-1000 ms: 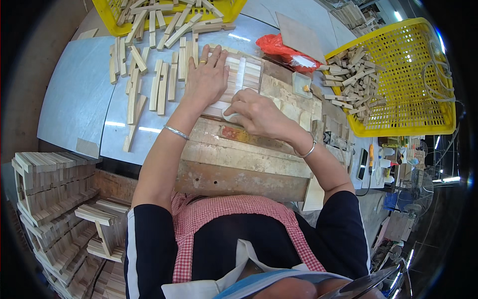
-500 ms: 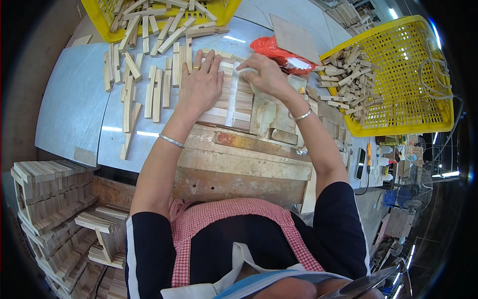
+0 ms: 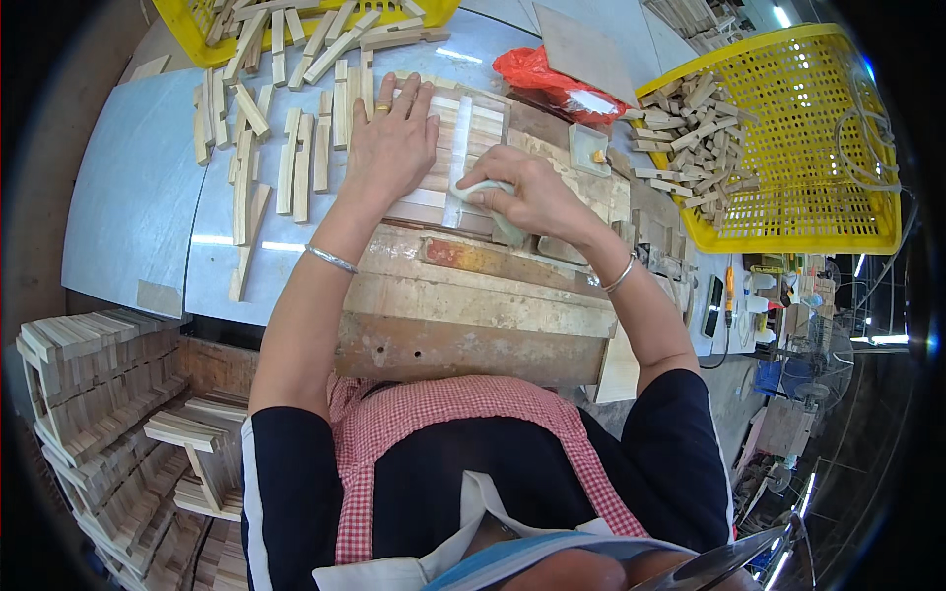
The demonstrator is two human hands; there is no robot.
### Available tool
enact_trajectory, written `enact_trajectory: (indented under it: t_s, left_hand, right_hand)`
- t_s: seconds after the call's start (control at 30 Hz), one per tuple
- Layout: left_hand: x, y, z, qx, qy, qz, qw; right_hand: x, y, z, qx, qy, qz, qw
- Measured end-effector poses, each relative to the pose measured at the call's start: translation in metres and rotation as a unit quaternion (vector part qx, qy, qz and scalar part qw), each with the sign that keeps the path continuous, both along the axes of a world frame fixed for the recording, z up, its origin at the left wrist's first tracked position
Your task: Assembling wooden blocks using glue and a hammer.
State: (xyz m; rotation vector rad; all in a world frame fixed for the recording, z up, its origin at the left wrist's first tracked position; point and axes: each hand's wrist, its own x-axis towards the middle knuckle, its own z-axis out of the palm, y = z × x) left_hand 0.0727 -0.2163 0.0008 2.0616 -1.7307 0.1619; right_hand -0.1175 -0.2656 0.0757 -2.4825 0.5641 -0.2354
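Observation:
Several wooden strips lie side by side in a block on the worktable, with a narrow white band running across them. My left hand rests flat on the left part of the block, fingers spread. Pinched in my right hand is a pale, thin cloth, pressed at the near right part of the band. The right palm and the folds of the cloth hide some strip ends.
Loose notched wooden sticks lie left of the block. Yellow baskets of sticks stand at the back left and at the right. Behind the block are a red plastic bag and a thin board. Stacked wooden pieces stand lower left.
My right hand has drawn the cloth along the white band toward me, from its far end to its near end. My left hand stays on the strips.

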Motion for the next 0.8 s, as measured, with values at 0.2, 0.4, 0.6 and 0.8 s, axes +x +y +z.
enact_trajectory:
  t_s: [0.2, 0.4, 0.6, 0.8]
  left_hand:
    - [0.004, 0.003, 0.002, 0.023, -0.036, 0.0, 0.999]
    - [-0.004, 0.021, 0.01, -0.002, -0.055, -0.021, 0.998]
    - [-0.01, 0.028, 0.002, 0.031, -0.021, -0.027, 0.999]
    - [-0.006, 0.028, 0.0, 0.03, -0.016, -0.014, 0.999]
  right_hand:
    - [-0.006, -0.009, 0.013, 0.074, -0.034, -0.093, 0.992]
    - [-0.011, -0.013, -0.003, 0.051, -0.022, -0.123, 0.991]
    - [-0.007, 0.023, -0.006, 0.027, -0.004, -0.044, 0.999]
    - [-0.017, 0.071, 0.0, 0.138, 0.103, 0.036, 0.984]
